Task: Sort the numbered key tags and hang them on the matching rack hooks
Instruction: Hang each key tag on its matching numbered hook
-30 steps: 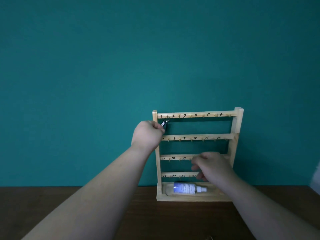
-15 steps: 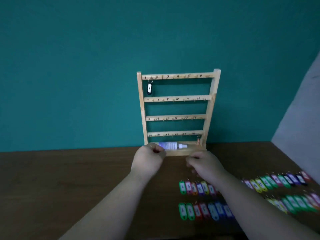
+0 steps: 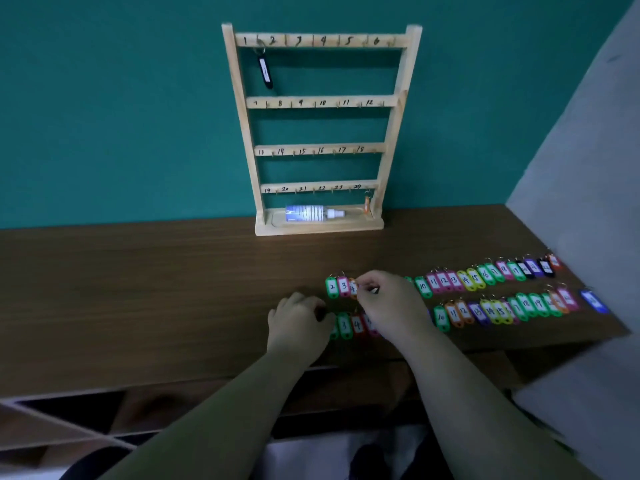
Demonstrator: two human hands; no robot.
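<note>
The wooden rack [image 3: 393,126] stands against the teal wall, with four rails numbered 1 to 24. A black tag [image 3: 265,73] hangs from the top rail between 1 and 2. An orange tag [image 3: 367,205] hangs at the bottom right by 24. Two rows of coloured numbered tags lie on the table, the far row [image 3: 465,279] and the near row [image 3: 491,311]. My right hand [image 3: 388,303] pinches the ring of the orange tag numbered 4 [image 3: 352,289] in the far row. My left hand [image 3: 298,318] is curled at the near row's left end, covering part of a green tag [image 3: 334,330].
A small spray bottle [image 3: 308,213] lies in the rack's base tray. The brown table [image 3: 156,289] ends at a front edge just below my hands, with shelving under it. A grey wall [image 3: 588,150] closes the right side. A blue tag [image 3: 594,301] lies apart at the far right.
My left hand has let go of the black tag, which now hangs on the top rail. Both hands have come down from the rack to the tag rows, and my view has tilted down.
</note>
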